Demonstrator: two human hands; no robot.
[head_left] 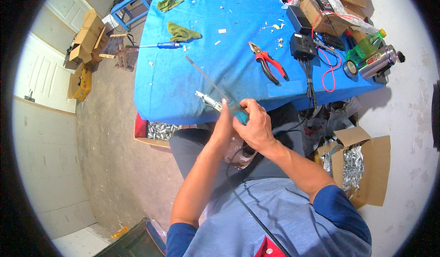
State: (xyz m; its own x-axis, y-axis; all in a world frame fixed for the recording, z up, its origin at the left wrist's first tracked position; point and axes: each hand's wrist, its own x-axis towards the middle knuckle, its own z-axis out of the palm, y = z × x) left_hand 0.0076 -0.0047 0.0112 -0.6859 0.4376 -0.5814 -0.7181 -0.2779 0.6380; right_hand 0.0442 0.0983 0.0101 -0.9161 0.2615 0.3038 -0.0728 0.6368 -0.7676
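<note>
I had the right hand (257,127) closed around a teal-handled screwdriver (236,109), its shaft aimed far left, and the left hand (221,129) clamped on a slim silvery tube (209,100) beside it, above the blue tablecloth's (169,89) near edge, left of red-handled pliers (262,56).

Head cam, L of pair, looks down & fwd from near side of table (229,60), fairly close over both hands (257,127), fisheye wide enough for floor (117,142) L & wall (412,105) R of table.
</note>
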